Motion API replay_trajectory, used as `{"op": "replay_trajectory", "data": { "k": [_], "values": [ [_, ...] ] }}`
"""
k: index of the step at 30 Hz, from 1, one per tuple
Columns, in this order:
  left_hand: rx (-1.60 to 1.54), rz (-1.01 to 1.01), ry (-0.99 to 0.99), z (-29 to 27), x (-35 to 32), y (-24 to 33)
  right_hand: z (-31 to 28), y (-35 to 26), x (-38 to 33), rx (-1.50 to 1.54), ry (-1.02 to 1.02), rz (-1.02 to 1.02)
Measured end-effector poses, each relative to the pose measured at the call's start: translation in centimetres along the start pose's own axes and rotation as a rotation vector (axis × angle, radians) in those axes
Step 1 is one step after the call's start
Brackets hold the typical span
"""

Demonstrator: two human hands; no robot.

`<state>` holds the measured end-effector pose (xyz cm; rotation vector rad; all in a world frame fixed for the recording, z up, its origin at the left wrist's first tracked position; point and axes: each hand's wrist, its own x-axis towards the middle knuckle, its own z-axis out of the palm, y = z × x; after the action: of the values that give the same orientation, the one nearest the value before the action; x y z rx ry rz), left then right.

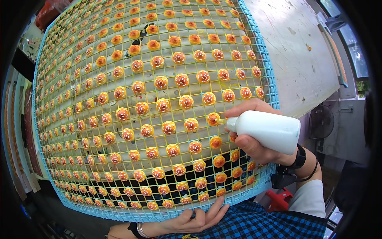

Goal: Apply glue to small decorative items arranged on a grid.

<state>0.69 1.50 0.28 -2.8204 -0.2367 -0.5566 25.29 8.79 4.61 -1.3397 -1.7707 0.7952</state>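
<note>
My right hand point(256, 137) is closed round a white squeeze bottle point(270, 129), tipped on its side with its narrow nozzle pointing left. The nozzle tip touches or hovers just over a small round orange-and-yellow piece point(213, 119); I cannot tell which. Such pieces sit in rows on a yellow-green mesh rack with a pale blue woven rim point(260, 44). Many, like one rosette-like piece point(186, 102), bear white strokes; the far rows and several at the near right are plain orange. My left hand point(199, 218) lies against the rack's near rim, fingers loosely stretched out.
Beneath the rack is a stained grey table point(298, 47), stretching out to the right. A dark strap-like thing point(140, 36) shows under the mesh. A fan point(321, 121) stands at the right, and a red plastic stool point(279, 199) is beside my right arm.
</note>
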Motion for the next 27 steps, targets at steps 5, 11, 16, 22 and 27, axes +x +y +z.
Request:
{"op": "replay_trajectory", "data": {
  "k": [5, 11, 16, 22, 27],
  "values": [
    [0.005, -0.004, 0.010, 0.07, 0.07, -0.10, 0.02, -0.09, -0.05, 0.048, 0.004, 0.026],
    [0.002, -0.008, 0.004, -0.09, -0.02, -0.01, -0.11, -0.30, -0.24, 0.104, -0.020, 0.056],
    [0.013, -0.015, 0.015, -0.05, 0.09, -0.15, -0.21, -0.18, -0.05, 0.025, -0.035, -0.018],
    [0.011, -0.011, 0.005, -0.18, 0.21, -0.34, -0.30, -0.42, 0.03, 0.050, -0.045, 0.021],
    [-0.041, -0.035, -0.007, -0.48, 0.34, -0.36, -0.35, -0.13, 0.10, 0.041, -0.057, -0.059]
  ]
}}
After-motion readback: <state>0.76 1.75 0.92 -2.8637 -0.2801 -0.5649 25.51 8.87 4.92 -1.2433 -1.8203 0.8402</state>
